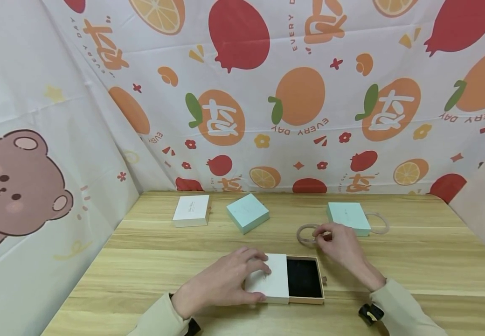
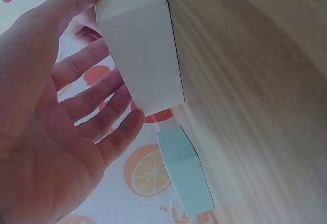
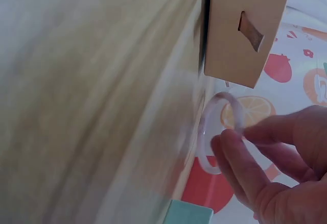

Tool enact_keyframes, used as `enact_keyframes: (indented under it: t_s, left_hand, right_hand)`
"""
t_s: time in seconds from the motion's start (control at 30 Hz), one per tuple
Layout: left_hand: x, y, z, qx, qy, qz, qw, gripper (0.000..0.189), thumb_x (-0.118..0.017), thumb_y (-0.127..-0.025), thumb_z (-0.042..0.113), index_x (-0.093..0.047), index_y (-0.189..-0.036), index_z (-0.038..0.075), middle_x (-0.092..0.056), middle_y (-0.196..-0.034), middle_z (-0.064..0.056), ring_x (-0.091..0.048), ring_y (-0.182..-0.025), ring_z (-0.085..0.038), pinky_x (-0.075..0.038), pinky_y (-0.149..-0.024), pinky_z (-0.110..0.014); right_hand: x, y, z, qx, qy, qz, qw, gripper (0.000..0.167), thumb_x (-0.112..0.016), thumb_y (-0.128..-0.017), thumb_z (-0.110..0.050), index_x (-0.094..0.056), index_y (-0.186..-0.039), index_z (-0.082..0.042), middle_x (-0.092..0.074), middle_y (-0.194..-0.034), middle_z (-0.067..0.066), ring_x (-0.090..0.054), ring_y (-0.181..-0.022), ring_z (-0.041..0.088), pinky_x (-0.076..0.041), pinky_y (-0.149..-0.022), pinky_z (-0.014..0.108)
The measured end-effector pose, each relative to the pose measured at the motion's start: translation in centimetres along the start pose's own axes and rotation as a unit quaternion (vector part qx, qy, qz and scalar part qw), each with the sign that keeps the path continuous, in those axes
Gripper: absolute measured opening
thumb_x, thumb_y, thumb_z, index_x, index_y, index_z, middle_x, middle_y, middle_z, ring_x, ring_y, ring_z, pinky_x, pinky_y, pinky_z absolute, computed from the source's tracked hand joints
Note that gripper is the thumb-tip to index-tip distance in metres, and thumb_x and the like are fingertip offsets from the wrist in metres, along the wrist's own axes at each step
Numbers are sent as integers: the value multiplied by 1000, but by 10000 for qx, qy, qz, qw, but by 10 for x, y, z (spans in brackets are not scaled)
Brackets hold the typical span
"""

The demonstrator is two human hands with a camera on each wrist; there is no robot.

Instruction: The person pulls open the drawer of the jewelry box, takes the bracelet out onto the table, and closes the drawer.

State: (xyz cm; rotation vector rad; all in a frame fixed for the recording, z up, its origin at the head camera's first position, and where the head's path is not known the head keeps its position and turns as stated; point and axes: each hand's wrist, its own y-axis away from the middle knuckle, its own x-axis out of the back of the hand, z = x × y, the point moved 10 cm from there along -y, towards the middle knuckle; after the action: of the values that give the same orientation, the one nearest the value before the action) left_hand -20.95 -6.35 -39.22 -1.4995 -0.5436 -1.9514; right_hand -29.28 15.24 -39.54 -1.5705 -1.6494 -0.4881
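Note:
My left hand [image 1: 230, 275] rests on the white lid of a sliding drawer box [image 1: 278, 278], thumb near its front edge and fingertips on its top. In the left wrist view those fingers [image 2: 122, 132] look fairly straight beside the box's white side [image 2: 145, 55]. The box's drawer [image 1: 305, 278], lined in black, stands partly pulled out to the right and has a small ribbon tab. Behind and right of it, my right hand [image 1: 341, 245] pinches a pale, translucent bangle [image 1: 300, 234] between thumb and fingers. The right wrist view shows the bangle [image 3: 202, 142] near the drawer's tan front [image 3: 245, 55].
Along the back of the wooden table [image 1: 142, 261] stand a white box [image 1: 191, 211], a mint box [image 1: 247, 213] and a second mint box [image 1: 349, 218]. Another bangle [image 1: 387, 224] lies against the right mint box. A fruit-print cloth [image 1: 267, 140] hangs behind.

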Motion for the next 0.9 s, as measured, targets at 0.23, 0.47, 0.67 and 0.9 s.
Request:
enact_keyframes:
  t_s: [0.23,0.47,0.67,0.9]
  left_hand:
    - [0,1,0,2,-31,18,10000,42,-74,-90,49,-69,-124,25,-59,-139,4,-54,-130,-17,-49,-108,-37]
    - [0,0,0,33,9,-8,10000,42,-73,-90,50,-69,-124,26,-59,-140,3,-54,-131,-17,-49,-108,-38]
    - [1,1,0,18,9,7,10000,42,-74,-90,49,-69,-124,25,-59,-139,3,-54,-131,-17,-49,-109,-37]
    - [1,2,1,-2,5,66,10000,42,-74,-90,49,-69,-124,25,-59,-139,4,-54,-131,-17,-49,-108,-37]
  right_hand:
    - [-10,1,-13,593,696,-426,9949,11,-75,-83,1,-80,-85,-9,-74,-95,8,-69,-86,19,-59,-73,35]
    - [-20,-4,-19,925,1007,-709,9881,10,-74,-82,4,-80,-85,-4,-72,-88,6,-66,-83,17,-58,-69,30]
    - [-26,-12,-20,948,986,-860,9869,10,-73,-82,4,-80,-83,-2,-75,-82,7,-67,-76,14,-58,-66,29]
    - [-31,-19,-23,608,1112,-1267,9838,8,-73,-82,3,-79,-79,-2,-73,-72,4,-58,-62,9,-51,-58,26]
